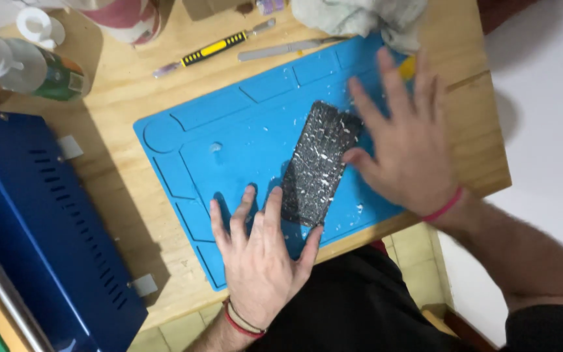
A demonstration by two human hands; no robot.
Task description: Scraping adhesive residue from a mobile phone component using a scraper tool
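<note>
The left hand [259,251] lies flat, fingers spread, on the blue mat [229,130], touching the dark speckled panel [317,163] (it lies mid-mat). The right hand [402,140], open wide, presses the panel's other edge.

Under my left hand [259,251] lay a bright blue mat [229,140], flecked with white crumbs. The slab [317,163] between my hands was black, speckled white all over. My right hand [405,146] wore a pink wristband [443,207]; my left, red and cream ones. The table [131,88] was pale wood, the screwdriver [213,47] yellow and black, the metal case [40,228] deep blue.
</note>
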